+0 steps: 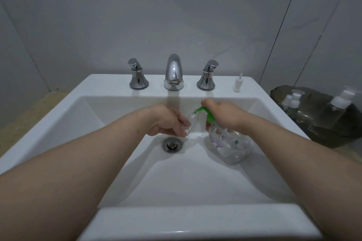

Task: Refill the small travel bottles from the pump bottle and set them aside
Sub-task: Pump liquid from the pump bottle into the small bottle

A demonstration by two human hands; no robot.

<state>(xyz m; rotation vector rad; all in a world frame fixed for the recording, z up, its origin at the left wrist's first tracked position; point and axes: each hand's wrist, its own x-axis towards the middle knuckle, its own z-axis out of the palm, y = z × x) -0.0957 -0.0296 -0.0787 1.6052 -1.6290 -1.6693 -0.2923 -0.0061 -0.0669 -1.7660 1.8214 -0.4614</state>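
Observation:
Over the white sink [109,107], my left hand [166,121] grips a small clear travel bottle [190,121], tilted with its open mouth up against the green nozzle. My right hand [227,115] wraps round the neck of the clear pump bottle [229,143], its thumb lying on top of the green pump head [205,112]. The pump bottle stands tilted inside the basin, right of the drain. A small white cap with a spout [237,84] stands on the sink's back ledge at the right.
A chrome faucet [173,72] with two handles [137,74] [207,75] sits on the back ledge. The drain [172,144] lies below my left hand. To the right, a dark transparent bag [317,123] holds several capped travel bottles [340,101]. A tiled wall rises behind.

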